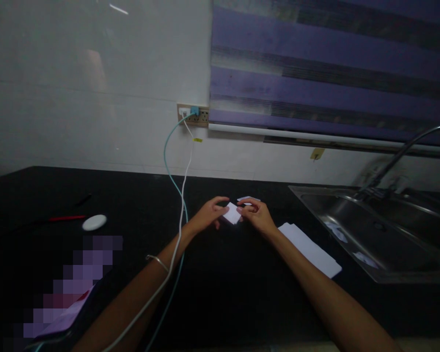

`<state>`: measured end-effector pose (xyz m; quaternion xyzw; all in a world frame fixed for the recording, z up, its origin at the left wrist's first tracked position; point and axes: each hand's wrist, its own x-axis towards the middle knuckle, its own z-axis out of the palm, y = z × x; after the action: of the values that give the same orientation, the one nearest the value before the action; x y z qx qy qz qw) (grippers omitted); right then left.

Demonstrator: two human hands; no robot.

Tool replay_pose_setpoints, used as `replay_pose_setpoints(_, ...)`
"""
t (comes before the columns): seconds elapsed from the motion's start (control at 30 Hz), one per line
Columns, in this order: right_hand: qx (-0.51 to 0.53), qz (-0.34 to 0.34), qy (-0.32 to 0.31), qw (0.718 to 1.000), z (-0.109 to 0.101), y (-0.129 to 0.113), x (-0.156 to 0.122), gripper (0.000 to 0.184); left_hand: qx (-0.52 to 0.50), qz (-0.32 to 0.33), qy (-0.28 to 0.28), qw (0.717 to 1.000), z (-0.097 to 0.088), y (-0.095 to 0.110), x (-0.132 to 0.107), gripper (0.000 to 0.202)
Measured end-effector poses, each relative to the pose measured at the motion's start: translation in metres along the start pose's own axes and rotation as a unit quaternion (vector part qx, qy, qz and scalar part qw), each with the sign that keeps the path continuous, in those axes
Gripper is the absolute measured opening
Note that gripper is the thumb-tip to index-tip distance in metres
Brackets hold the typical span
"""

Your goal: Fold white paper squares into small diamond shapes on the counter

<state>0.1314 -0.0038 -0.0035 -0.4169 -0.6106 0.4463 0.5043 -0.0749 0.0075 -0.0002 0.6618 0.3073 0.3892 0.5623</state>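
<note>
My left hand (209,213) and my right hand (255,215) meet over the black countertop (220,293), both pinching a small folded piece of white paper (232,213) between their fingertips. The left hand holds its left edge, the right hand its right edge. Another small white paper piece (248,198) lies just behind the right hand. A stack of white paper sheets (310,249) rests on the counter beside my right forearm.
A steel sink (374,234) with a curved tap (399,156) sits at the right. Two cables (179,195) run from a wall socket (193,115) down across my left forearm. A white oval object (94,222) and a red pen (62,218) lie at the left.
</note>
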Motion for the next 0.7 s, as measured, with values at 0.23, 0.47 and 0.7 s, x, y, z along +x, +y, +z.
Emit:
replay_pose_setpoints(0.23,0.006,-0.041,0.037,0.998,-0.001,0.010,0.006,0.023,-0.031,0.021,-0.019,0.999,-0.003,0.008,-0.005,0.046)
replay_pose_setpoints(0.47,0.051,-0.041,0.004,0.998,-0.004,0.005,0.003,0.022,0.042,0.014,0.040,0.998,-0.002,0.017,-0.007,0.027)
replay_pose_setpoints(0.7,0.047,-0.011,-0.023,0.999,-0.004,0.009,0.004,0.023,0.087,0.028,0.082,0.992,-0.006,0.014,-0.004,0.024)
